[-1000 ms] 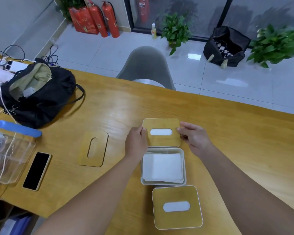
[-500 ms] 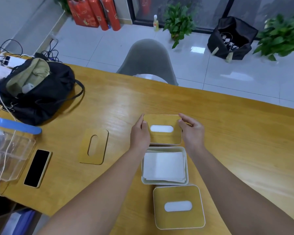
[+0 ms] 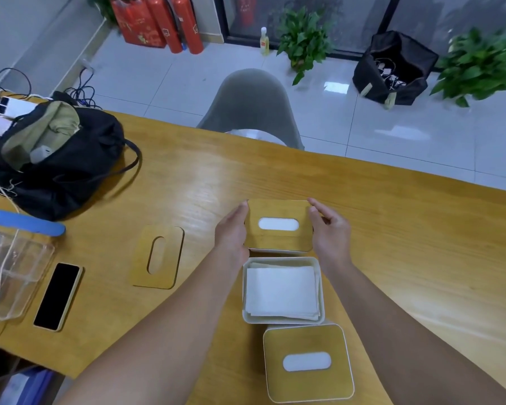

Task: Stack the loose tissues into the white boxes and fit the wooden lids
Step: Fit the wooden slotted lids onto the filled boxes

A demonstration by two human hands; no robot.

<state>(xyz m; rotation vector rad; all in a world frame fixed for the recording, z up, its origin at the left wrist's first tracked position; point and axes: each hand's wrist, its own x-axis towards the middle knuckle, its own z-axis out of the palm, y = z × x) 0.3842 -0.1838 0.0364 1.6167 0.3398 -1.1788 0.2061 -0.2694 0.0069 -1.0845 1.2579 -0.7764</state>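
Three white boxes stand in a column on the wooden table (image 3: 421,244). The far box (image 3: 278,239) wears a wooden lid with a white oval slot. My left hand (image 3: 232,232) lies flat against its left side and my right hand (image 3: 330,232) against its right side, fingers mostly straight. The middle box (image 3: 282,259) is uncovered and holds a stack of white tissues (image 3: 281,290). The near box (image 3: 304,340) has its wooden lid on. A loose wooden lid (image 3: 170,276) lies flat on the table, left of my left forearm.
A black bag (image 3: 65,159) sits at the table's far left, with a phone (image 3: 57,296), a clear plastic container (image 3: 9,282) and a blue bar (image 3: 24,222) nearer the left edge. A grey chair (image 3: 251,103) stands behind the far edge.
Both hands have closed in from the lid's edges to flank the far box, the right hand moving left. The view has tilted slightly.
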